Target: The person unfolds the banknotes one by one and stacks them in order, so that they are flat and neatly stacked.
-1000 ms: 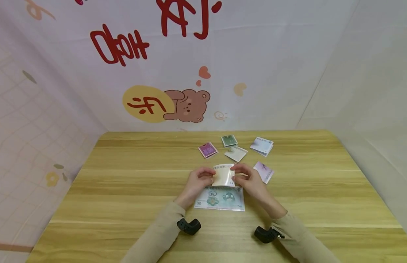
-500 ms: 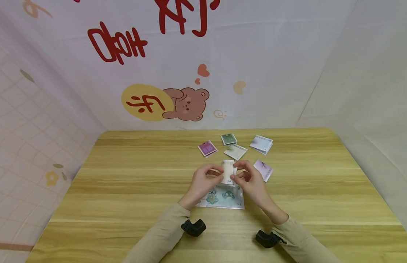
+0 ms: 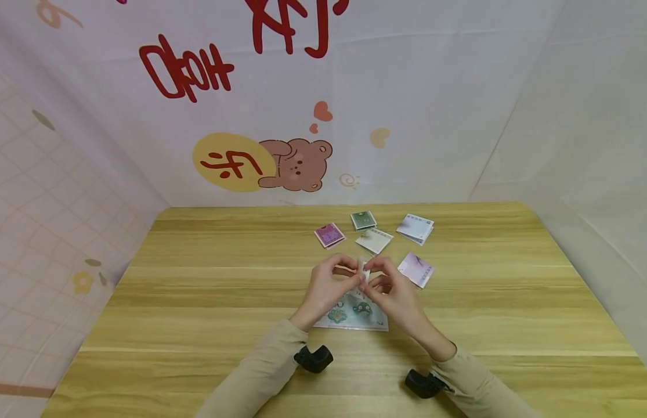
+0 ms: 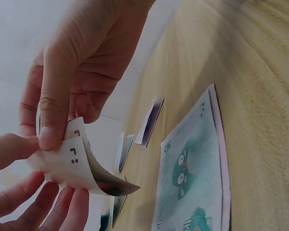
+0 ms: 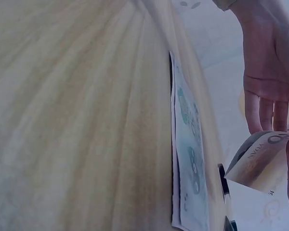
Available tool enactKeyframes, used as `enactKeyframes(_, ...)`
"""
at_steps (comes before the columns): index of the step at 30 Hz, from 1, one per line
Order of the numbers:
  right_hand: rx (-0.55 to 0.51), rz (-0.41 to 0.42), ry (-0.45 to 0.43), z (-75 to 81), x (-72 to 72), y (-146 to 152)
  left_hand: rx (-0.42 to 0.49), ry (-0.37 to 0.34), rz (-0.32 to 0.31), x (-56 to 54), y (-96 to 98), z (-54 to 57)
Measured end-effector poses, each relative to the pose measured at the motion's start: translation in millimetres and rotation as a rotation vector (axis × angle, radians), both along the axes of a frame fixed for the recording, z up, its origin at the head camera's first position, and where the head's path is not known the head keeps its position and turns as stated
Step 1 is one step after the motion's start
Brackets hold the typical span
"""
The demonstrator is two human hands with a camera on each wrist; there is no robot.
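Both hands hold one small folded banknote (image 3: 362,273) above the table. My left hand (image 3: 327,288) pinches its left side. Its fingers (image 4: 24,202) lie along the paper in the left wrist view. My right hand (image 3: 395,292) grips the other side, and its thumb (image 4: 52,115) presses on the folded layers. A loose flap with "YUAN" print (image 5: 261,161) sticks out in the right wrist view. Below the hands lies a flat green 50 note (image 3: 361,316), partly covered by them. A pinkish sheet edge (image 4: 223,183) shows under that note.
Several folded notes lie beyond the hands: a purple one (image 3: 329,235), a green one (image 3: 363,220), a cream one (image 3: 374,240), a pale blue one (image 3: 415,227) and a lilac one (image 3: 416,269). A printed cloth (image 3: 407,116) hangs behind the table (image 3: 208,302).
The note between the hands has gone from a broad square to a narrow folded strip. My left hand has moved right, and the fingertips of both hands are now close together.
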State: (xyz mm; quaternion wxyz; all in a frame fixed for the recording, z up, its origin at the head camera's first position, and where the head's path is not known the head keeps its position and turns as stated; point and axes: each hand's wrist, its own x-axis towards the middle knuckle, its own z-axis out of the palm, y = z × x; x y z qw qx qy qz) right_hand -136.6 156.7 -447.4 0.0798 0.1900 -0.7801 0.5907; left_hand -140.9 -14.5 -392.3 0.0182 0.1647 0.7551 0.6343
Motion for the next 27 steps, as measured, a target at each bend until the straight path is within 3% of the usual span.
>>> enactKeyframes(3,0.0,0.002,0.012,-1.7,0.4,0,0.01,0.002,-0.003,-1.7,0.2,-5.3)
enactKeyframes(7,-0.03,0.005,0.018,-3.8,0.0,2,0.033,-0.008,0.004,-9.5,0.1,-24.8)
enactKeyframes(12,-0.055,-0.019,0.025,-5.3,-1.4,7,0.045,-0.004,0.063,-16.4,-3.6,-43.9)
enactKeyframes(20,-0.042,-0.041,-0.023,-6.3,-2.7,20,0.048,0.008,0.161,-18.6,-15.3,-52.3)
enactKeyframes(27,-0.006,-0.073,-0.025,-11.7,-4.5,31,0.035,0.036,0.161,-20.6,-26.9,-59.1)
